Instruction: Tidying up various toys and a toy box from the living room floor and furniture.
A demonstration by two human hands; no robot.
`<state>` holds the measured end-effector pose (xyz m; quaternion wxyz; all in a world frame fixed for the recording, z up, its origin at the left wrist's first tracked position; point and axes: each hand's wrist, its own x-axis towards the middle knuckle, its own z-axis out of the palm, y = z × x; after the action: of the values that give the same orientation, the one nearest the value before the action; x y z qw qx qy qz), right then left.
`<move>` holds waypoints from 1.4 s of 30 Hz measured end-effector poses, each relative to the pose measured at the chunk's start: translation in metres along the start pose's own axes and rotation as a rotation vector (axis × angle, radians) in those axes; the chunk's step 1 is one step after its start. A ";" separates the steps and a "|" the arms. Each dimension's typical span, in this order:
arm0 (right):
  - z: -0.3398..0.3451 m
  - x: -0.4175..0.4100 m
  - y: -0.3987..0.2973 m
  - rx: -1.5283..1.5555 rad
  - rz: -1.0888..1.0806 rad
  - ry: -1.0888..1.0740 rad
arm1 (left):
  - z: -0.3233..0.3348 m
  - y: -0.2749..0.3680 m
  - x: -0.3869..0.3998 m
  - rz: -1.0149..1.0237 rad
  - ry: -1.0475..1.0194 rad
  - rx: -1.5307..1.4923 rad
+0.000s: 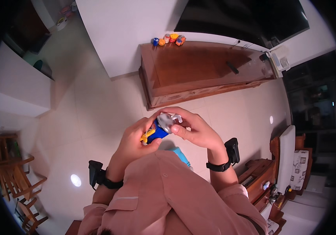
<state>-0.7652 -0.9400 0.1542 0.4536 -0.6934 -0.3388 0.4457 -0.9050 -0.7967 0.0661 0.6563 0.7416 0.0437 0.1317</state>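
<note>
A small blue plastic toy (159, 133) is held in front of my chest between both hands. My left hand (134, 141) grips its lower left end, the thumb along the near side. A yellow piece (148, 135) sticks out beside the left fingers. Around the toy's upper right end curls my right hand (195, 129), thumb and fingers at the rim of a round, silvery-grey cap (165, 122). From that cap projects a small pale hooked piece (178, 118). Fingers hide part of the toy, and its exact kind cannot be made out.
Ahead stands a low wooden cabinet (185, 64), bearing several colourful toys (170, 39) and a dark remote-like object (232, 67). A large television (241, 20) hangs above. Wooden chairs (18, 176) stand left, a wooden drawer unit (259, 179) right. A turquoise object (181, 155) is below my hands.
</note>
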 end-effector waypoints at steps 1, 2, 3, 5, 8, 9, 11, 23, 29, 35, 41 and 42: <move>0.000 0.005 -0.002 -0.002 0.003 0.005 | -0.006 0.002 0.007 0.002 -0.003 -0.004; 0.000 0.011 -0.004 -0.047 -0.021 0.055 | -0.010 0.004 0.016 0.043 0.011 0.010; 0.000 0.017 -0.007 -0.094 -0.047 0.109 | -0.015 0.006 0.025 0.087 0.024 0.023; -0.001 0.033 -0.007 -0.062 -0.120 0.165 | -0.027 0.003 0.036 0.064 0.029 -0.072; -0.004 0.053 -0.011 -0.147 -0.231 0.236 | -0.040 -0.002 0.051 0.106 0.088 -0.234; -0.001 0.057 -0.011 -0.078 -0.211 0.271 | -0.043 -0.003 0.055 0.108 0.082 -0.238; 0.000 0.062 -0.011 -0.010 -0.189 0.310 | -0.047 -0.003 0.061 0.079 0.062 -0.267; 0.010 0.105 -0.003 0.386 0.020 0.418 | -0.047 -0.034 0.096 0.098 0.271 -0.384; 0.010 0.126 0.023 0.347 -0.129 0.489 | -0.043 -0.024 0.116 0.083 0.291 -0.611; -0.014 0.142 0.044 0.326 -0.081 0.372 | -0.033 -0.036 0.127 -0.025 0.428 -0.567; -0.101 0.213 0.086 0.339 0.180 0.008 | -0.017 -0.080 0.174 -0.309 0.769 -0.231; -0.111 0.225 0.096 0.241 0.169 0.011 | -0.020 -0.099 0.164 -0.372 0.819 -0.084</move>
<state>-0.5725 -0.8139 0.0160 0.4961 -0.6624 -0.2210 0.5160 -0.7418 -0.7249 -0.0071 0.6268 0.5808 0.4271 0.2956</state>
